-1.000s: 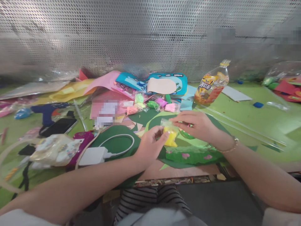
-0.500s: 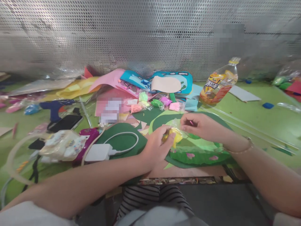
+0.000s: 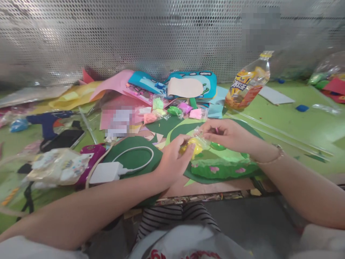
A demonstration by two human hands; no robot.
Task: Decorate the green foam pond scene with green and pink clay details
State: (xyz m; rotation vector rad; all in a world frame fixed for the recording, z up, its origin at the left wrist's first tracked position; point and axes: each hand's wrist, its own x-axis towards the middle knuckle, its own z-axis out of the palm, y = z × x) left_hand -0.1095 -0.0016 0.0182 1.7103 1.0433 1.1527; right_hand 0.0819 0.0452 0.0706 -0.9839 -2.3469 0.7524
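Observation:
Between my two hands is a clear plastic packet with a soft yellow lump, likely modelling clay [image 3: 196,146], inside. My left hand [image 3: 174,154] is closed around its lower left side, thumb on the yellow part. The fingers of my right hand [image 3: 221,133] pinch the clear upper edge of the packet. Under both hands lies a dark green paper shape with a lighter green piece [image 3: 223,158] on it. A crinkled green strip with pink spots [image 3: 226,169] runs along its near side.
Several small packets of coloured clay [image 3: 175,110] lie beyond my hands. A drink bottle [image 3: 249,84] leans at the back right. To the left are a white charger [image 3: 105,172] with its cable, a phone [image 3: 64,140] and a blue glue gun [image 3: 48,124]. A perforated metal panel [image 3: 161,36] stands behind.
The view has shifted a little, so the table's things sit higher and further left. Both hands stay on the yellow packet, and the lump looks rounder now.

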